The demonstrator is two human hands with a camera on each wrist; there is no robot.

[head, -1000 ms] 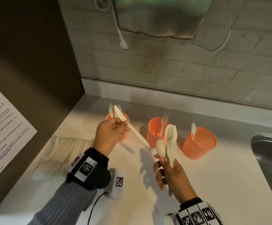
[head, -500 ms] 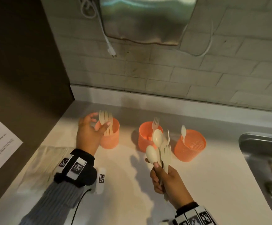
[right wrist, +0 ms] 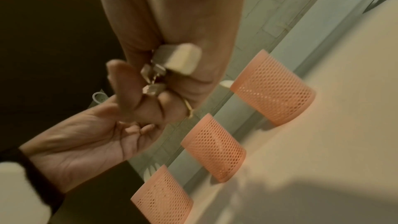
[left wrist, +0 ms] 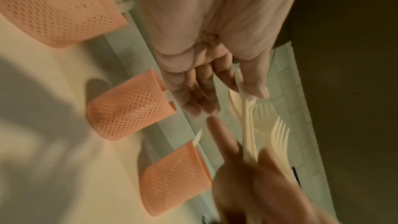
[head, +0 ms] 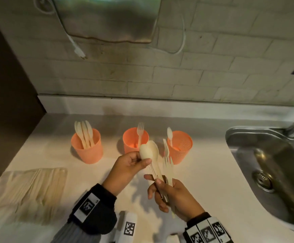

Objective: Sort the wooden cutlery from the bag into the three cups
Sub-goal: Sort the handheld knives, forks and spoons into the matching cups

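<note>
Three orange mesh cups stand in a row on the counter. The left cup (head: 87, 149) holds several knives, the middle cup (head: 134, 140) one fork, the right cup (head: 181, 149) one spoon. My right hand (head: 157, 190) grips a bundle of spoons and forks (head: 167, 165) by the handles, in front of the middle and right cups. My left hand (head: 142, 159) pinches the bowl of one spoon (head: 145, 151) in that bundle, thumb on it (left wrist: 256, 89). In the right wrist view the handle ends (right wrist: 178, 60) stick out of my fist. The clear bag of cutlery (head: 28, 192) lies at the front left.
A steel sink (head: 269, 165) with a tap takes up the right side. A white marker-tagged device (head: 129, 227) lies near the front edge between my wrists. A dark cabinet side (head: 7, 102) bounds the counter at the left, and a tiled wall with a hanging plug (head: 79, 53) stands behind.
My left hand put its knife in the left cup, then crossed right to the bundle and took hold of a spoon's bowl. The right hand stayed in place with the bundle.
</note>
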